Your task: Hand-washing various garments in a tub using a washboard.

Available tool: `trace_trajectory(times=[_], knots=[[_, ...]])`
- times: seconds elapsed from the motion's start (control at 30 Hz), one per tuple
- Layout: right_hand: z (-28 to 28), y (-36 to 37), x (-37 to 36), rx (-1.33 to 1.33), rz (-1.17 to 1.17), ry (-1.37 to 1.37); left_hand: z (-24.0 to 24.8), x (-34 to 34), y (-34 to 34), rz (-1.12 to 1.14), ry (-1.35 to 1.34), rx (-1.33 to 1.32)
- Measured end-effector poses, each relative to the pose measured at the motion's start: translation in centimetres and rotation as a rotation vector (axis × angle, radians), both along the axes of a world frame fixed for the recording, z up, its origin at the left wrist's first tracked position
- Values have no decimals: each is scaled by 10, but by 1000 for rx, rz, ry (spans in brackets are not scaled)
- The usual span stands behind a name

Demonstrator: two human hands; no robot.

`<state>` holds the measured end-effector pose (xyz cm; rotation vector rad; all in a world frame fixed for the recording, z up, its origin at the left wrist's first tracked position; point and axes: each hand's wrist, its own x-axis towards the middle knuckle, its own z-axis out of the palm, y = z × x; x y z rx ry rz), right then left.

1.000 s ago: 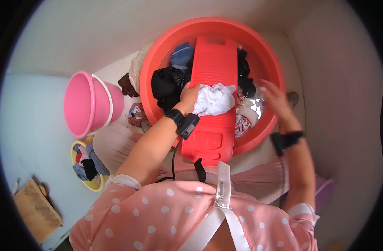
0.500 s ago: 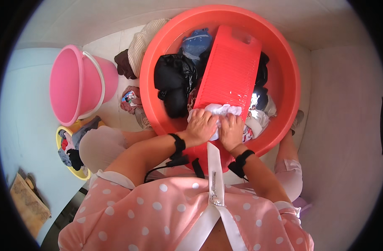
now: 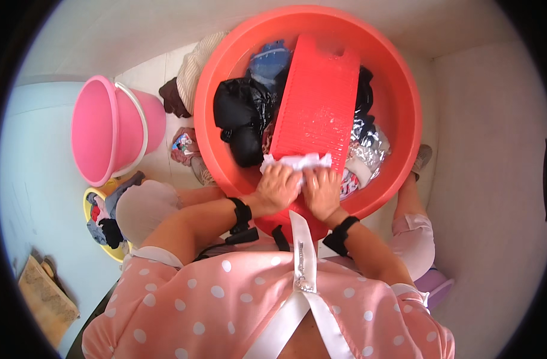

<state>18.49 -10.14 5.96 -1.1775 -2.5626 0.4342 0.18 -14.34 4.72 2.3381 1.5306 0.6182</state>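
A ribbed red washboard (image 3: 317, 102) leans inside a large round red tub (image 3: 401, 102). At its lower end, a wet white cloth (image 3: 298, 160) lies bunched up. My left hand (image 3: 277, 188) is closed on the left side of the cloth, and my right hand (image 3: 322, 190) grips its right side close by. The fingertips of both are partly hidden in the folds. Dark wet clothes (image 3: 243, 113) and a blue denim piece (image 3: 269, 61) lie in the tub left of the board. Pale and patterned clothes (image 3: 364, 161) sit in water on the right.
On the left a pink bucket (image 3: 94, 131) with a white handle lies tilted. Below it, a yellow basket (image 3: 113, 252) holds mixed clothes. Striped and brown garments (image 3: 197, 69) and a small clothes pile (image 3: 185, 145) lie on the floor beside the tub. A wall (image 3: 489, 155) stands at right.
Both hands have drawn the white cloth slightly down the washboard, towards me. The water on the right of the tub is rippling more. The whole view has shifted a little.
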Motion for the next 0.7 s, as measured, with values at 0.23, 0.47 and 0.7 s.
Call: trace_trajectory(times=[0.23,0.47,0.7], knots=[[-33,32,-1,-45,-23,21,-40,3,44,-111,-39,-51],[-63,110,-4,-255,-446,-55,-28,20,150,233,-7,-255],[-53,143,65,-363,-1012,284,-23,3,98,492,-4,-489]])
